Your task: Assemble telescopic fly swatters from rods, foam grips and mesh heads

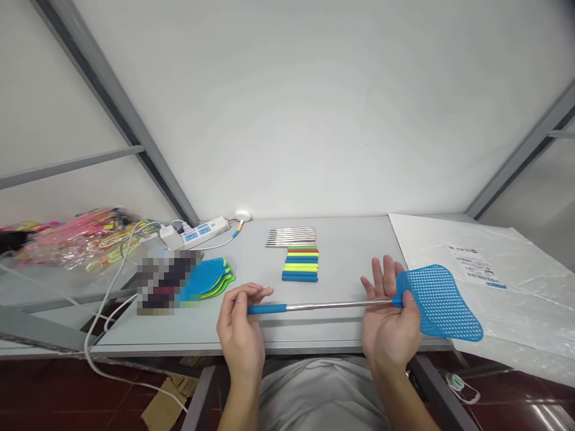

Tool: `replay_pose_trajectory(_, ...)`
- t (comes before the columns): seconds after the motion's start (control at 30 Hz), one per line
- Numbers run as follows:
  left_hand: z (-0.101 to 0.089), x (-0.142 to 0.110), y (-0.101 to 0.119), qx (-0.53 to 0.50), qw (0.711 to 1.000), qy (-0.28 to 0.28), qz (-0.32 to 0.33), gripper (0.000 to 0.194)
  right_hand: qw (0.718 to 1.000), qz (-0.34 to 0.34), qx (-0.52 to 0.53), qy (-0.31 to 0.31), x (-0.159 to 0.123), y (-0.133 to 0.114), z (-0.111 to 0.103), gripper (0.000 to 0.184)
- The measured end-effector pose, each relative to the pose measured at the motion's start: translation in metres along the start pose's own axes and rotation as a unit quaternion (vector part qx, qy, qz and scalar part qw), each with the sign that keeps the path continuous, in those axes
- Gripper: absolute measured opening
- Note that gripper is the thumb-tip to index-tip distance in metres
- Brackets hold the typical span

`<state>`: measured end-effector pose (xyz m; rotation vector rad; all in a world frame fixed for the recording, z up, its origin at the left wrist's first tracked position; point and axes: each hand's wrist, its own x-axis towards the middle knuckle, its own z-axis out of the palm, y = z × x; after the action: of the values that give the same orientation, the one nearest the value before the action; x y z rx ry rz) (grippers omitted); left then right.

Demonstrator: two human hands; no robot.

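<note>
A telescopic fly swatter is held level above the front of the table, with a blue handle grip, a thin metal shaft and a blue mesh head at the right. My left hand closes with curled fingers at the end of the grip. The neck below the mesh head lies across my right hand, pinned by the thumb while the other fingers stretch out. Beyond it lie several coloured handle grips in a column and a row of metal rods. Blue and green swatter heads are stacked at the left.
A white power strip with plugs and cables stands at the back left. Plastic-wrapped colourful goods fill the left shelf. A white plastic mailer with a label covers the table's right side. A blurred patch hides something near the swatter heads.
</note>
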<state>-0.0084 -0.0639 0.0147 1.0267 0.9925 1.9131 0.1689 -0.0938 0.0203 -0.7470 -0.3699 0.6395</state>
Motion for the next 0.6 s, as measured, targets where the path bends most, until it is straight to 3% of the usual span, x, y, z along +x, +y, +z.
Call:
replay_pose_trajectory(0.2,0.021,-0.037,-0.004,0.039,0.985,-0.138,-0.098,0.024,0.997,0.054,0.039,-0.044,-0.024,0.004,0.010,0.040)
replay_pose_trajectory(0.33,0.022,-0.041,0.000,0.050,0.981,-0.166,-0.085,0.026,0.993,0.078,0.036,-0.075,-0.020,0.005,0.009,0.041)
replay_pose_trajectory(0.47,0.022,-0.035,0.004,0.156,0.969,-0.186,-0.047,0.014,0.987,0.116,-0.008,-0.114,-0.011,0.011,0.003,0.045)
replay_pose_trajectory(0.6,0.031,-0.046,0.002,0.162,0.929,-0.322,-0.086,0.024,0.967,0.148,-0.062,-0.198,-0.021,0.020,0.001,0.042)
